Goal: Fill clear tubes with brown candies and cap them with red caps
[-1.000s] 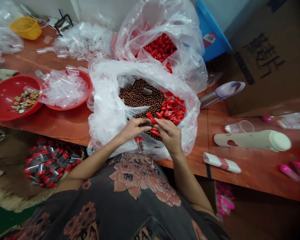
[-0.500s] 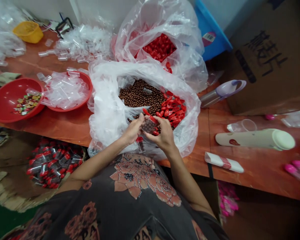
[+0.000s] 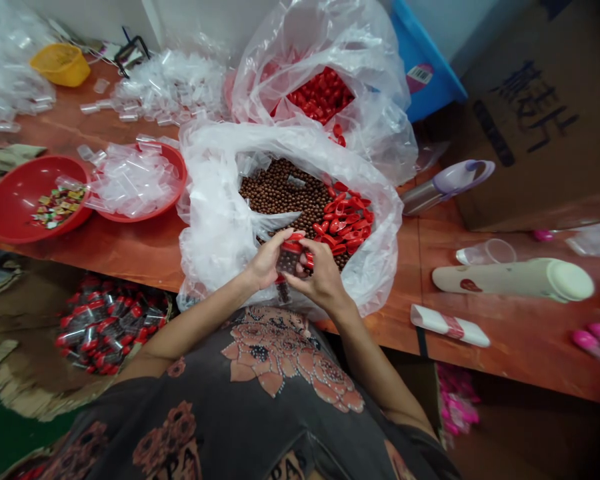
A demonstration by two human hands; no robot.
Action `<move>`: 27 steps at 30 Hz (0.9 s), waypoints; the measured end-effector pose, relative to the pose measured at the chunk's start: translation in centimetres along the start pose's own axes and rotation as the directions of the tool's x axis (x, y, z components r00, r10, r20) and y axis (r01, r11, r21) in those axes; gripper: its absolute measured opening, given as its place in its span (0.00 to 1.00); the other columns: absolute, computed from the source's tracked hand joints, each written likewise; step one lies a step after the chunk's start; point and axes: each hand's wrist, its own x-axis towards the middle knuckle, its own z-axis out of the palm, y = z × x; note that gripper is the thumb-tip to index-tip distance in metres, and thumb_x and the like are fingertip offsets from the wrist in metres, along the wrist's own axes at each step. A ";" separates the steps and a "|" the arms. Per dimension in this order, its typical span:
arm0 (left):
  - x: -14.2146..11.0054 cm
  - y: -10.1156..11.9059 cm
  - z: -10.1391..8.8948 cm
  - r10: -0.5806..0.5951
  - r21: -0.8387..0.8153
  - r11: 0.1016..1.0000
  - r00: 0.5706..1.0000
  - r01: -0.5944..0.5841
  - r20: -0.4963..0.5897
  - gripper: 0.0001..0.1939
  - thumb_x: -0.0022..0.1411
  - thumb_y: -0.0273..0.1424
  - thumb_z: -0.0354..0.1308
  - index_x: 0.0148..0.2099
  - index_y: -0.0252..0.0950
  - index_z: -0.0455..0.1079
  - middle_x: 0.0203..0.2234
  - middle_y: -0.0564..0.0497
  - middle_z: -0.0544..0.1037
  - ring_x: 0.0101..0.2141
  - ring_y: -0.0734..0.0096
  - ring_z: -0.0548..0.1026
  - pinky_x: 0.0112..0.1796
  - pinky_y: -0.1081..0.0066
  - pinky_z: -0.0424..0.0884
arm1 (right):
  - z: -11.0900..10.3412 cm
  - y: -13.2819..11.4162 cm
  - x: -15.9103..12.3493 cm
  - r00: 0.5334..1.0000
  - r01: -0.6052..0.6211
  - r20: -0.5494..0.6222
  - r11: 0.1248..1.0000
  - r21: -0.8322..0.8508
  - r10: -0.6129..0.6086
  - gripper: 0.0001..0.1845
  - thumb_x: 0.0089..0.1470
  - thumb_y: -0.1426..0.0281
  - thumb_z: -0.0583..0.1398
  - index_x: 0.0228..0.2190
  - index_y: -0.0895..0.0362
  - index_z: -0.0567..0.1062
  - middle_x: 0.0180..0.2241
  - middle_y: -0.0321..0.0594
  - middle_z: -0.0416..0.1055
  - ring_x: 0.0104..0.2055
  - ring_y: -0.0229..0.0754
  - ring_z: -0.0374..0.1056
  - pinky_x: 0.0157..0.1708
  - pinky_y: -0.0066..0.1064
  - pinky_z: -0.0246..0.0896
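- Since half a second earlier, the filled clear tube (image 3: 287,263) had shifted slightly to my left and straightened from its slant.
- Fingers of my left hand (image 3: 266,267) pressed against its left side, close to the red cap (image 3: 293,246).
- From the other side my right hand (image 3: 325,277) pinched it, thumb low, with another red piece (image 3: 309,260) among its fingers.
- We held the tube over the near part of the white plastic bag (image 3: 207,200), close to a second capped tube (image 3: 283,293).
- Beyond lay brown balls (image 3: 280,190), red spoon-shaped pieces (image 3: 347,223) beside them on my right.
- Left of the bag, a red bowl (image 3: 176,161) sat on the surface (image 3: 135,247).
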 end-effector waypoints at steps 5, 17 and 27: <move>-0.9 0.6 0.8 -0.002 -0.084 0.996 1.000 0.004 0.023 0.29 0.61 0.43 0.51 0.62 0.37 0.65 0.19 0.54 0.71 0.18 0.72 0.67 0.27 0.64 0.72 | -0.2 -0.2 0.2 0.997 0.049 -0.060 0.997 -0.053 -0.052 0.45 0.53 0.59 0.65 0.64 0.52 0.50 0.58 0.53 0.63 0.60 0.55 0.62 0.57 0.52 0.62; -1.7 -0.3 1.8 0.040 0.006 0.999 0.999 -0.040 -0.016 0.25 0.61 0.40 0.49 0.59 0.37 0.60 0.17 0.59 0.63 0.15 0.77 0.61 0.19 0.75 0.64 | 0.1 1.0 0.2 0.960 0.258 -0.041 0.934 -0.246 -0.276 0.38 0.54 0.51 0.62 0.59 0.56 0.60 0.50 0.52 0.72 0.52 0.56 0.68 0.55 0.50 0.58; -2.8 0.4 -2.9 0.141 0.894 0.277 0.936 -0.351 0.323 0.20 0.61 0.41 0.60 0.53 0.39 0.71 0.44 0.45 0.75 0.40 0.65 0.73 0.40 0.69 0.69 | -1.8 3.6 -1.5 0.974 -0.223 -0.012 0.970 0.093 0.225 0.25 0.62 0.56 0.57 0.59 0.50 0.66 0.54 0.48 0.68 0.50 0.48 0.70 0.50 0.45 0.69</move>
